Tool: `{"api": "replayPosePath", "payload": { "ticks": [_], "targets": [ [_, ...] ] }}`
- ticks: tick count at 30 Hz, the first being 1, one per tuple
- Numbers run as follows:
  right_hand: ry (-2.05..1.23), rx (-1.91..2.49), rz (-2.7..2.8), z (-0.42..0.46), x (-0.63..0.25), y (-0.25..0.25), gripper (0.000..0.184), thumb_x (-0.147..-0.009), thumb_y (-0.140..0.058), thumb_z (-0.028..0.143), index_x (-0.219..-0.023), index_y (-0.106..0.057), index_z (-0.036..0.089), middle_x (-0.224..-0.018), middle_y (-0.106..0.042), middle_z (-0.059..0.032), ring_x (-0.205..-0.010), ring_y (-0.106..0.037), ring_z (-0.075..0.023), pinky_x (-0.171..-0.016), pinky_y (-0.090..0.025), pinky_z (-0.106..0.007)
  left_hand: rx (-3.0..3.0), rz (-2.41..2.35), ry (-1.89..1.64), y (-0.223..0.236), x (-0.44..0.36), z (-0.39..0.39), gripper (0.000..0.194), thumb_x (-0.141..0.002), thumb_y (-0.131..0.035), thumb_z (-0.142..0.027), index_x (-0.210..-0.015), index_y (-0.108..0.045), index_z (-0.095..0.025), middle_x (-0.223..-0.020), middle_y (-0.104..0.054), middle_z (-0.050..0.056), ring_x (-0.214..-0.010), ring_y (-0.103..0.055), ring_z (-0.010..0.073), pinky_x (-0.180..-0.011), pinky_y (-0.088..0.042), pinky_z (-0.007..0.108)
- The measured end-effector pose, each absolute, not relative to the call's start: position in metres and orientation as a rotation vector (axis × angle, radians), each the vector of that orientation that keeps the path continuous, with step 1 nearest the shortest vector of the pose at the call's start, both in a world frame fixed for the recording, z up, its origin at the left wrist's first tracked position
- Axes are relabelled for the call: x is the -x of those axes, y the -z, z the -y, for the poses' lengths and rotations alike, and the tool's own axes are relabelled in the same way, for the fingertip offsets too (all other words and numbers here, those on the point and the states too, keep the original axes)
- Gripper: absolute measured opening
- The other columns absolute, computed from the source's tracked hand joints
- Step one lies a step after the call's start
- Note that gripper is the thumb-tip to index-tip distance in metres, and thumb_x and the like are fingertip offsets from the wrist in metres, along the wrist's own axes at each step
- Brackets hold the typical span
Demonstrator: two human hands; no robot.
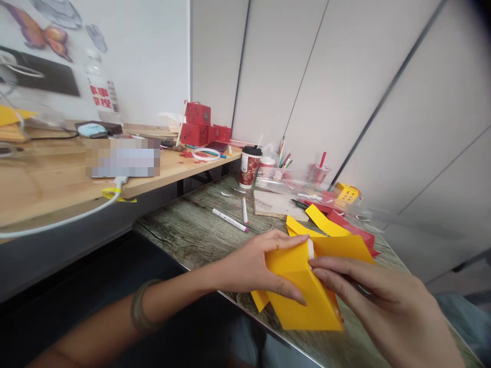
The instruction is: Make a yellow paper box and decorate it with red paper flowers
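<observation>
A folded yellow paper box (307, 301) is tilted over the near edge of the dark wooden table, with loose flaps standing out from its sides. My left hand (264, 260) grips it from the left, thumb on the front face and fingers along the top edge. At its upper corner a small white strip (310, 249) stands up. The thumb and forefinger of my right hand (379, 301) pinch together at the lower end of this strip, against the box's edge. The box's far lower side is partly hidden behind my right hand.
Yellow and red paper pieces (356, 230) lie behind the box, near a wooden board (278, 204) and white markers (230, 220). A lidded paper cup (250, 166) stands farther back. Red paper boxes (195, 134) and a blurred-out device (123, 157) rest on the raised desk.
</observation>
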State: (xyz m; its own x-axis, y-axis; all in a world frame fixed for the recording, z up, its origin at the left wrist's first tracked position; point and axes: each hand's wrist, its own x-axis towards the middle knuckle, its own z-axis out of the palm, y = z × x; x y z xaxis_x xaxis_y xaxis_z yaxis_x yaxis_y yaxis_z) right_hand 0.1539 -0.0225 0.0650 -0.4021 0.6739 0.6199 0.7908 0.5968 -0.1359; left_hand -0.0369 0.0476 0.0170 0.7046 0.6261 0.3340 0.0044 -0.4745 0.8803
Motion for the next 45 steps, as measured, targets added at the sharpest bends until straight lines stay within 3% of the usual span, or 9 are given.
{"api": "replayPosePath", "payload": {
  "ticks": [8,13,30,45],
  "targets": [
    [0.232,1.163,2.148,0.024,-0.153,-0.063,0.011,-0.076,-0.061,0.022,-0.083,-0.068,0.026,-0.078,-0.073,0.0081,-0.061,-0.068,-0.0067,-0.055,-0.049,-0.006,-2.095,-0.508,-0.875,-0.017,0.039,-0.046,0.083,-0.057,-0.077,-0.040,-0.131,-0.041,-0.028,-0.117,-0.046,0.005,-0.112,-0.044,0.0194,-0.101,-0.033,0.034],
    [0.094,1.235,2.072,0.025,-0.149,-0.065,0.011,-0.077,-0.060,0.027,-0.080,-0.070,0.029,-0.077,-0.073,0.0092,-0.063,-0.068,-0.0081,-0.059,-0.051,-0.007,-2.106,-0.494,-0.924,-0.018,0.039,-0.043,0.081,-0.058,-0.076,-0.041,-0.130,-0.041,-0.030,-0.117,-0.046,0.004,-0.112,-0.045,0.0182,-0.100,-0.035,0.032],
    [0.087,1.170,2.123,0.026,-0.150,-0.065,0.010,-0.074,-0.063,0.023,-0.078,-0.069,0.030,-0.071,-0.072,0.0110,-0.057,-0.067,-0.0052,-0.054,-0.049,-0.005,-2.262,-0.624,-0.970,-0.020,0.044,-0.040,0.078,-0.060,-0.073,-0.048,-0.130,-0.041,-0.032,-0.121,-0.045,0.005,-0.113,-0.045,0.0213,-0.100,-0.034,0.035],
    [-0.004,1.243,1.933,0.028,-0.142,-0.054,0.007,-0.073,-0.061,0.028,-0.074,-0.069,0.029,-0.067,-0.071,0.0063,-0.054,-0.063,-0.0102,-0.052,-0.051,-0.015,-2.283,-0.605,-1.037,-0.022,0.044,-0.040,0.078,-0.061,-0.073,-0.047,-0.130,-0.042,-0.028,-0.119,-0.046,0.006,-0.110,-0.047,0.0204,-0.098,-0.036,0.034]
  ]
}}
